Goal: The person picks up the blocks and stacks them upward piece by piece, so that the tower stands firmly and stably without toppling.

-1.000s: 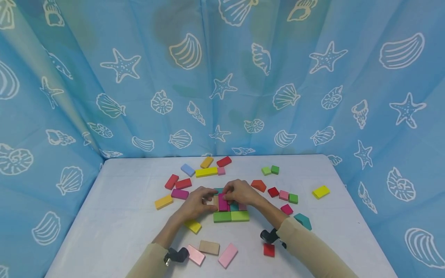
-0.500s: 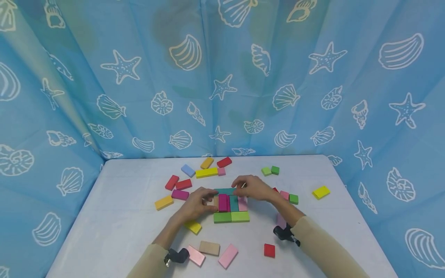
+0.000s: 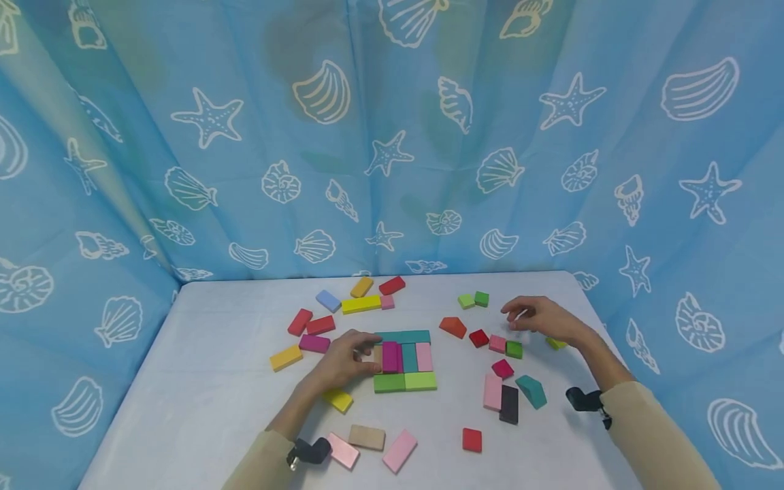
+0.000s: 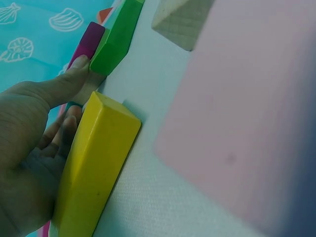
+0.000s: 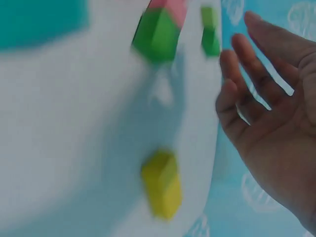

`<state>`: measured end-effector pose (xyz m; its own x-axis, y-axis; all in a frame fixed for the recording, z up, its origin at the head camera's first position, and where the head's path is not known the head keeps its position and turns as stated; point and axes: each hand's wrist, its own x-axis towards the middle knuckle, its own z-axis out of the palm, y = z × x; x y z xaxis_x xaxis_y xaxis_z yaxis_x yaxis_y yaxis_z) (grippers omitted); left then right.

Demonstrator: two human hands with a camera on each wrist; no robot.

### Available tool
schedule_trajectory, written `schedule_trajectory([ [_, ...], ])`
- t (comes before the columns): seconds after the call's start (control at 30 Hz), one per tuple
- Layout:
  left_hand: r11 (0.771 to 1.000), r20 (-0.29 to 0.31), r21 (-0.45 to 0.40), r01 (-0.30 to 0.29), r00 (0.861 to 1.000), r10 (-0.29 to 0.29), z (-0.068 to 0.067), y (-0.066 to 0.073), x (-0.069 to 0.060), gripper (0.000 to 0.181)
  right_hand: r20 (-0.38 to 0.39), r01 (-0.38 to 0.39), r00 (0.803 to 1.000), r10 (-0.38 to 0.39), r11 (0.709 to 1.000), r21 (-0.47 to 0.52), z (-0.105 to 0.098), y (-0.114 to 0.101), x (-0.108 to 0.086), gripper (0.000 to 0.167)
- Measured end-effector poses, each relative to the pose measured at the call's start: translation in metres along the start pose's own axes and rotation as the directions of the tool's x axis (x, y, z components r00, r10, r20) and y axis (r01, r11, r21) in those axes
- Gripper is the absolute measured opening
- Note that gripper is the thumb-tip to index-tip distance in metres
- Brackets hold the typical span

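Observation:
My left hand (image 3: 346,357) is at the left side of a flat arrangement of coloured blocks. Its thumb and curled fingers span the ends of a beige block (image 3: 378,358), largely covered. Beside that stands a magenta block (image 3: 390,357), with teal (image 3: 409,358) and pink (image 3: 424,356) blocks to its right. A long teal block (image 3: 401,336) lies behind; green (image 3: 388,383) and light green (image 3: 420,381) blocks lie in front. My right hand (image 3: 545,318) hovers over the table's right side, holding nothing, fingers loosely bent. Beneath it, a yellow block (image 3: 556,344) is partly hidden.
A yellow block (image 4: 98,163) lies close under my left palm. Loose red, orange and blue blocks spread behind it. To the right are a black block (image 3: 509,404), a teal wedge (image 3: 531,391) and an orange one (image 3: 453,327). A patterned curtain (image 3: 392,136) borders the table.
My right hand has let go of the magenta block, left the arrangement and moved far right, uncovering the blocks there. My left hand stays in place.

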<state>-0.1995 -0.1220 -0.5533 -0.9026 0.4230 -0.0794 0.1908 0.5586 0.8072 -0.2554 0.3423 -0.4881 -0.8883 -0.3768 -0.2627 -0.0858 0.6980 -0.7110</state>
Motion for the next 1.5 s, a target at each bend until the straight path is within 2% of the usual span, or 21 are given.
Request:
schedule_trajectory([
  [0.13, 1.000, 0.006, 0.007, -0.003, 1.000, 0.003, 0.001, -0.001, 0.001, 0.063, -0.069, -0.026, 0.997, 0.017, 0.992, -0.126, -0.016, 0.021, -0.019, 0.033],
  [0.27, 1.000, 0.016, 0.005, 0.004, 1.000, -0.004, 0.002, -0.001, 0.000, 0.063, -0.084, -0.076, 0.995, 0.059, 0.974, -0.215, -0.026, 0.040, -0.034, 0.033],
  [0.53, 1.000, 0.007, 0.015, 0.002, 1.000, -0.002, 0.001, 0.000, 0.001, 0.062, -0.089, -0.131, 0.990, 0.111, 0.957, -0.258, -0.027, 0.064, -0.046, 0.038],
  [0.77, 1.000, 0.007, 0.011, -0.010, 1.000, 0.010, 0.000, 0.001, 0.001, 0.061, -0.069, -0.194, 0.981, 0.183, 0.949, -0.247, -0.026, 0.065, -0.041, 0.033],
  [0.97, 1.000, 0.007, 0.012, -0.007, 1.000, 0.007, 0.001, -0.002, 0.001, 0.062, -0.047, -0.201, 0.980, 0.195, 0.937, -0.284, -0.026, 0.056, -0.037, 0.024],
  [1.07, 1.000, 0.009, 0.004, -0.006, 1.000, 0.005, 0.002, -0.002, 0.001, 0.062, -0.036, -0.172, 0.985, 0.169, 0.943, -0.285, -0.025, 0.049, -0.033, 0.024],
  [1.17, 1.000, 0.009, 0.008, -0.003, 1.000, 0.003, 0.001, -0.001, 0.001, 0.061, -0.005, -0.126, 0.992, 0.129, 0.966, -0.227, -0.023, 0.034, -0.030, 0.029],
  [1.3, 1.000, 0.003, 0.017, 0.001, 1.000, -0.001, 0.001, 0.000, 0.000, 0.061, 0.051, -0.034, 0.998, 0.040, 0.992, -0.119, -0.014, 0.004, -0.024, 0.037],
  [1.4, 1.000, -0.003, 0.014, 0.001, 1.000, -0.001, 0.001, 0.000, 0.000, 0.061, 0.076, 0.023, 0.997, -0.018, 0.998, -0.065, 0.001, -0.017, -0.015, 0.036],
  [1.5, 1.000, -0.005, 0.007, -0.004, 1.000, 0.004, 0.001, 0.000, -0.001, 0.061, 0.097, 0.032, 0.995, -0.030, 0.999, -0.017, 0.021, -0.037, -0.007, 0.035],
])
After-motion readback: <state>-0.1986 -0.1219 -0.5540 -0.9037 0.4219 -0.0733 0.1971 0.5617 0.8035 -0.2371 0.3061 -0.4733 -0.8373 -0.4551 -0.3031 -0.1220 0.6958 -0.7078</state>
